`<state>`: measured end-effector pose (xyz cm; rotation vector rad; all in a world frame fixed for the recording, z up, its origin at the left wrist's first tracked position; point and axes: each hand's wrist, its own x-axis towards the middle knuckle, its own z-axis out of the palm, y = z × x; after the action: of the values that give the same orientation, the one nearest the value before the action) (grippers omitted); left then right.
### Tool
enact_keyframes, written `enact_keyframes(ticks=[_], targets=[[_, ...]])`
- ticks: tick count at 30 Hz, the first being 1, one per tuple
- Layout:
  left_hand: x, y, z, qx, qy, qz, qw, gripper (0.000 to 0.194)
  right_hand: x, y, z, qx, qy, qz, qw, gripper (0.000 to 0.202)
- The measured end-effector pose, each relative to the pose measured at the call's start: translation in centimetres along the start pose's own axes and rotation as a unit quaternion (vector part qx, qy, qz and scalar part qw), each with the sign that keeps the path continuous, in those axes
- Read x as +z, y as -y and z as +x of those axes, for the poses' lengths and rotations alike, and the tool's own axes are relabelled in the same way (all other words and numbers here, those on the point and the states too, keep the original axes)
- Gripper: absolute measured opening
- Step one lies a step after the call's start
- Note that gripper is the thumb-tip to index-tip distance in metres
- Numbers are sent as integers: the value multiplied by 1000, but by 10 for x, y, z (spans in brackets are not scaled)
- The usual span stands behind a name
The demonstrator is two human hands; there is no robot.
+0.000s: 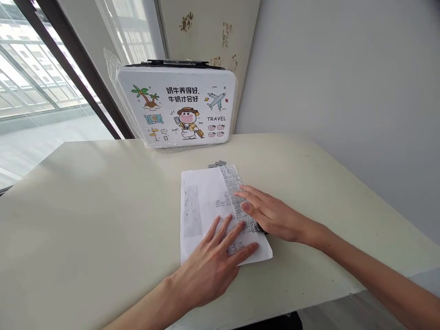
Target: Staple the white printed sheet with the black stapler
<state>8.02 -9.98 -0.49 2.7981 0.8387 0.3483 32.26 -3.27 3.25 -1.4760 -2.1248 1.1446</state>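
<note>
The left hand (215,259) lies flat with fingers spread on the printed paper sheet (208,183), hiding part of the text and the near edge. Just right of it, the right hand (275,213) extends its fingers over a grey patterned strip (229,176), covering its side. A black object (262,231) pokes out below the right palm, mostly hidden; whether that hand grips it, I cannot tell. Beyond both hands, small grey pieces (220,163) sit partly behind the sheet.

Pale table (103,220), white cartoon case (180,105) standing, printed paper (208,192), small grey pieces (217,164)
</note>
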Motion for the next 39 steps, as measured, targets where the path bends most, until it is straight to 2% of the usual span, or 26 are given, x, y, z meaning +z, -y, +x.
enact_keyframes(ticks=[10, 18, 32, 35, 39], targets=[[7, -3, 3, -5, -17, -15, 1000, 70, 5, 2, 2, 43, -4, -41, 998, 69], [9, -6, 5, -13, -8, -7, 1000, 71, 4, 12, 0, 55, 28, -121, 991, 74], [13, -8, 7, -11, -17, -12, 1000, 72, 11, 11, 4, 64, 30, -206, 976, 76], [13, -7, 7, -13, -20, -13, 1000, 71, 16, 8, 5, 53, 21, -236, 970, 72], [13, -8, 7, -15, -18, -16, 1000, 71, 27, 1, 7, 19, -31, -304, 952, 65]])
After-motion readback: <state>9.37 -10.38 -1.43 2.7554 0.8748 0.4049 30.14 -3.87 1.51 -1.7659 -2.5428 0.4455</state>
